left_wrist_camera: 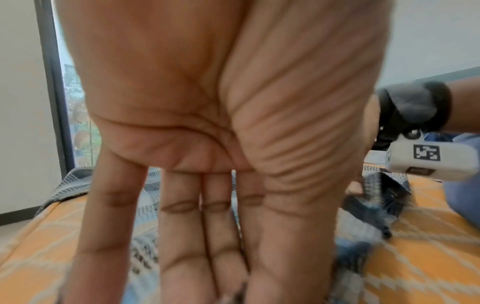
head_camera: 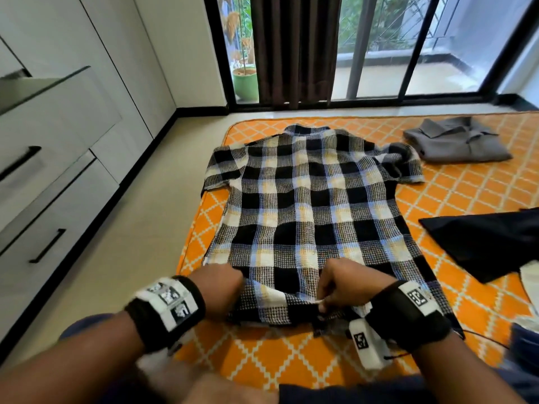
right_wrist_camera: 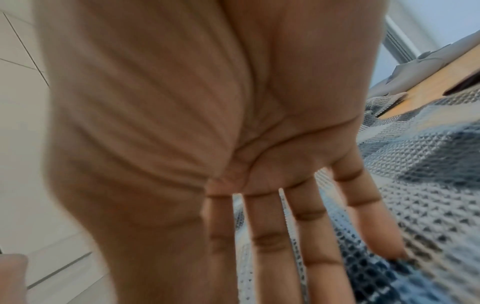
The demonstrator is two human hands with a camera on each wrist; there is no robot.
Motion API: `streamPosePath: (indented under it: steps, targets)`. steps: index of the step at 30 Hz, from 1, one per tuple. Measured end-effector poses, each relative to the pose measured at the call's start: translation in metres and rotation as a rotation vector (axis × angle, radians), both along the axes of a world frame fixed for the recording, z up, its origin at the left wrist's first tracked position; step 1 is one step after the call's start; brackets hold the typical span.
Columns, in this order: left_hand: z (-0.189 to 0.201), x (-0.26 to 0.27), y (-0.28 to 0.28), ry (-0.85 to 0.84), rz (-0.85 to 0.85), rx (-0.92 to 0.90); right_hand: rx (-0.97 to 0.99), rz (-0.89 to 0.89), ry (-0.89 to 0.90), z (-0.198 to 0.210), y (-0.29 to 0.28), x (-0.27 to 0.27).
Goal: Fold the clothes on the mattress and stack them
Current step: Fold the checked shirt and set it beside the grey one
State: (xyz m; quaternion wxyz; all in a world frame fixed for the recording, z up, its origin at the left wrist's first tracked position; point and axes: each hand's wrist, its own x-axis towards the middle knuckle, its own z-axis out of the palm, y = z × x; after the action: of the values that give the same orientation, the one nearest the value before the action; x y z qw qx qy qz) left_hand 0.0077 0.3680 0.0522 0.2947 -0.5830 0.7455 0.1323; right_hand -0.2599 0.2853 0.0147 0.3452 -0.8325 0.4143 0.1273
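A black, white and blue plaid shirt (head_camera: 306, 199) lies spread back-up on the orange patterned mattress (head_camera: 481, 193), collar toward the window. Both hands are at its near hem, which is raised and doubled over a little. My left hand (head_camera: 230, 282) holds the hem's left part; in the left wrist view its straight fingers (left_wrist_camera: 182, 236) and thumb meet on the cloth (left_wrist_camera: 363, 230). My right hand (head_camera: 323, 301) pinches the hem's white edge near the middle; in the right wrist view its fingers (right_wrist_camera: 311, 236) reach down onto the weave (right_wrist_camera: 415, 185).
A folded grey garment (head_camera: 458, 141) lies at the mattress's far right. A dark garment (head_camera: 490, 243) lies unfolded at the right, with something white (head_camera: 530, 281) beside it. White drawers (head_camera: 58, 199) and tiled floor (head_camera: 145, 214) are to the left. Glass doors and a brown curtain (head_camera: 294, 48) stand behind.
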Motion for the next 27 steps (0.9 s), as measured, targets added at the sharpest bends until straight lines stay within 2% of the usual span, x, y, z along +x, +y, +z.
streamPosePath:
  steps: [4,7,9,11,15,18,20,22,24,27]
  targets:
    - [0.006,0.013,0.002,-0.116,-0.039,0.265,0.097,0.018,0.049,-0.001,0.001,-0.002]
    - [0.008,0.008,0.003,-0.126,-0.041,0.392,-0.056,-0.152,0.089,0.003,-0.017,-0.019]
    - [0.013,-0.002,-0.001,-0.093,-0.066,0.341,-0.215,-0.338,0.142,0.005,-0.032,-0.043]
    - [0.01,-0.015,-0.008,-0.025,-0.096,0.205,-0.315,-0.498,0.241,0.006,-0.043,-0.071]
    - [-0.008,-0.065,-0.023,0.194,-0.101,0.049,-0.256,-0.669,0.365,0.0,-0.048,-0.11]
    - [-0.028,-0.099,-0.024,0.306,-0.109,0.096,-0.209,-0.835,0.361,-0.007,-0.047,-0.122]
    - [-0.038,-0.109,-0.022,0.308,-0.139,0.12,-0.185,-0.947,0.318,-0.009,-0.045,-0.13]
    - [-0.039,-0.112,-0.024,0.272,-0.169,0.155,-0.154,-0.959,0.331,-0.008,-0.044,-0.138]
    - [-0.035,-0.113,-0.026,0.254,-0.189,0.268,-0.124,-0.95,0.368,-0.005,-0.043,-0.146]
    - [-0.023,-0.119,-0.03,0.371,-0.157,0.444,-0.125,-0.947,0.405,0.002,-0.04,-0.155]
